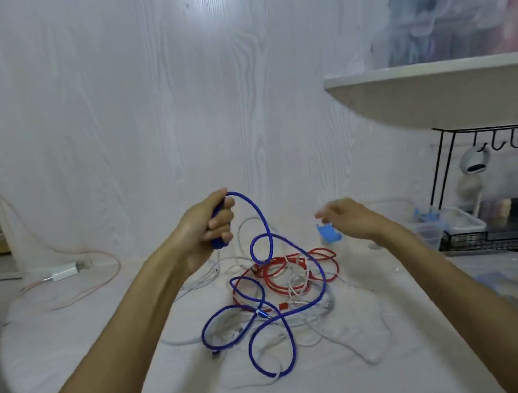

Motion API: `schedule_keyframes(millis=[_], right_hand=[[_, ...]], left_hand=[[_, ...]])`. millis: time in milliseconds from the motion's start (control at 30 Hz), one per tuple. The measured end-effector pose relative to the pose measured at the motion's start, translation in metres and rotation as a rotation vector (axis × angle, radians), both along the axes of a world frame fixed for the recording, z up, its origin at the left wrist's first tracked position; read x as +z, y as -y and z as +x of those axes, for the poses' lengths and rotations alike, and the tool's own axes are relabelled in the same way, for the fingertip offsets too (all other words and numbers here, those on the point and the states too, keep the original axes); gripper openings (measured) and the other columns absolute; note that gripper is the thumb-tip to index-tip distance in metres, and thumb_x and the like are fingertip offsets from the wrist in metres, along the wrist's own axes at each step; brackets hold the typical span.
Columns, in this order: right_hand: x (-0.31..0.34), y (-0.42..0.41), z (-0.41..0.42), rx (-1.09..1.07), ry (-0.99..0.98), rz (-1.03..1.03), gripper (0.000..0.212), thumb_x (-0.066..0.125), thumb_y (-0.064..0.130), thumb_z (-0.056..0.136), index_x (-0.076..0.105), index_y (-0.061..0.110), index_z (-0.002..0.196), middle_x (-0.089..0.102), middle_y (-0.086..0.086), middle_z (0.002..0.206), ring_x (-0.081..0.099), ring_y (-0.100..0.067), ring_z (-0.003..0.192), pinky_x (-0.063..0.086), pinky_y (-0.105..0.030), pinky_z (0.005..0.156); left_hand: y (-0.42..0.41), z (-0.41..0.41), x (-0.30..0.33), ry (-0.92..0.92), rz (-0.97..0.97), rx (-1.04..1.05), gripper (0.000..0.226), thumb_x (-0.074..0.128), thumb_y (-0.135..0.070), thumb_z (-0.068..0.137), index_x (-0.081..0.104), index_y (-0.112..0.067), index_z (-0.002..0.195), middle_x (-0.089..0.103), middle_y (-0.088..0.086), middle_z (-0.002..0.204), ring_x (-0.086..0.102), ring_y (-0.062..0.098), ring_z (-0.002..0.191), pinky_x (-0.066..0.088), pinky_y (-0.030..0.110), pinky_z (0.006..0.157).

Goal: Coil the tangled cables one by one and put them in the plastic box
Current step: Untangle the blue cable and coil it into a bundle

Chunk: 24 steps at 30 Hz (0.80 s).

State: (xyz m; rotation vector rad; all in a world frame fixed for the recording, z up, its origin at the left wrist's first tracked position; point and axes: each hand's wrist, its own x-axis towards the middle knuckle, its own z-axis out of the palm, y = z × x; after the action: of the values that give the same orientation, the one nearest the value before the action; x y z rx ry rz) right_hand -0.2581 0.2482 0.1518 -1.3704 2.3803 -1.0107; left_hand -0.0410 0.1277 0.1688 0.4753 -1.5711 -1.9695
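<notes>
Above the tabletop (pixel 78 333), the left hand (pixel 207 225) holds one end of the blue cable (pixel 309 256) with curled fingers (pixel 223 217); its remaining length loops down onto the red cable (pixel 284 274) and white cables (pixel 310 328). Right hand (pixel 350 217) hovers just beside, fingers relaxed, holding nothing.

Bare white wood-grain desk (pixel 101 325) is left open to the left; the right is crowded by a black wire rack (pixel 496 190).
</notes>
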Motion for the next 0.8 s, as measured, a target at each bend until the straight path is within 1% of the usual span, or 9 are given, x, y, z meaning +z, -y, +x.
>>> schedule_keyframes(millis=[100, 167, 267, 333, 433, 533, 667, 733, 800], right_hand=[[0.014, 0.011, 0.056, 0.1, 0.125, -0.303, 0.046, 0.032, 0.039, 0.101, 0.06, 0.01, 0.123, 0.061, -0.008, 0.126, 0.056, -0.021, 0.115, 0.039, -0.031, 0.094], [0.018, 0.015, 0.083, 0.238, 0.163, -0.196, 0.053, 0.033, 0.051, 0.098, 0.059, 0.011, 0.121, 0.062, -0.008, 0.124, 0.056, -0.021, 0.116, 0.04, -0.031, 0.093], [0.022, 0.007, 0.094, 0.382, 0.234, -0.091, 0.035, 0.051, 0.046, 0.092, 0.066, 0.016, 0.102, 0.072, -0.001, 0.099, 0.065, -0.009, 0.098, 0.045, -0.021, 0.09], [0.032, -0.005, 0.092, 0.489, 0.447, -0.156, 0.026, 0.06, 0.042, 0.088, 0.067, 0.018, 0.082, 0.071, 0.002, 0.077, 0.067, -0.007, 0.074, 0.048, -0.016, 0.072], [0.046, -0.017, 0.078, 0.56, 0.783, -0.264, 0.034, 0.074, 0.046, 0.066, 0.068, 0.014, 0.076, 0.047, 0.005, 0.06, 0.037, -0.007, 0.049, 0.037, -0.015, 0.043], [0.05, -0.023, 0.046, 0.553, 0.537, -0.282, 0.042, 0.075, 0.033, 0.07, 0.069, 0.01, 0.105, 0.032, 0.011, 0.055, 0.023, -0.005, 0.046, 0.02, -0.015, 0.042], [0.035, -0.022, 0.016, 0.348, 0.029, -0.18, 0.021, 0.075, 0.029, 0.078, 0.073, 0.029, 0.099, 0.051, 0.017, 0.053, 0.04, 0.0, 0.05, 0.033, -0.009, 0.047], [0.023, -0.016, 0.011, 0.284, -0.143, -0.016, 0.03, 0.07, 0.033, 0.083, 0.068, 0.023, 0.112, 0.064, 0.015, 0.082, 0.052, 0.001, 0.071, 0.041, -0.014, 0.064], [0.015, -0.013, 0.012, 0.264, -0.229, 0.22, 0.061, 0.068, 0.039, 0.083, 0.046, 0.024, 0.137, 0.056, 0.005, 0.124, 0.052, -0.01, 0.109, 0.04, -0.022, 0.089]], left_hand=[[-0.015, -0.005, 0.01, -0.062, 0.057, -0.116, 0.038, 0.039, -0.033, 0.1, 0.046, -0.017, 0.066, 0.025, -0.01, 0.033, 0.02, 0.005, 0.022, 0.032, 0.015, 0.034], [-0.018, -0.005, 0.017, -0.079, 0.036, -0.13, 0.039, 0.04, -0.034, 0.1, 0.048, -0.018, 0.065, 0.024, -0.01, 0.032, 0.02, 0.006, 0.022, 0.033, 0.015, 0.035], [-0.012, -0.001, 0.023, -0.018, -0.09, 0.015, 0.039, 0.039, -0.035, 0.1, 0.046, -0.018, 0.066, 0.025, -0.009, 0.033, 0.02, 0.005, 0.025, 0.033, 0.016, 0.037], [-0.005, 0.001, 0.018, 0.091, -0.213, 0.14, 0.039, 0.039, -0.037, 0.1, 0.045, -0.018, 0.067, 0.026, -0.009, 0.035, 0.021, 0.006, 0.028, 0.033, 0.018, 0.039], [-0.001, 0.003, 0.003, 0.121, -0.166, 0.084, 0.041, 0.04, -0.037, 0.1, 0.044, -0.018, 0.064, 0.026, -0.008, 0.035, 0.02, 0.006, 0.029, 0.032, 0.017, 0.037], [0.0, 0.009, -0.008, 0.004, 0.092, -0.092, 0.044, 0.043, -0.034, 0.098, 0.046, -0.018, 0.057, 0.026, -0.008, 0.033, 0.02, 0.006, 0.024, 0.031, 0.017, 0.033], [-0.001, 0.019, -0.011, -0.123, 0.309, -0.25, 0.039, 0.051, -0.029, 0.088, 0.05, -0.017, 0.051, 0.028, -0.008, 0.029, 0.024, 0.007, 0.02, 0.031, 0.017, 0.031], [-0.003, 0.013, -0.01, -0.06, 0.277, -0.208, 0.041, 0.048, -0.026, 0.092, 0.049, -0.017, 0.052, 0.028, -0.008, 0.03, 0.023, 0.007, 0.021, 0.031, 0.017, 0.03], [-0.007, 0.003, -0.011, 0.091, 0.068, -0.128, 0.043, 0.042, -0.027, 0.098, 0.045, -0.017, 0.056, 0.026, -0.009, 0.033, 0.02, 0.005, 0.024, 0.031, 0.017, 0.032]])
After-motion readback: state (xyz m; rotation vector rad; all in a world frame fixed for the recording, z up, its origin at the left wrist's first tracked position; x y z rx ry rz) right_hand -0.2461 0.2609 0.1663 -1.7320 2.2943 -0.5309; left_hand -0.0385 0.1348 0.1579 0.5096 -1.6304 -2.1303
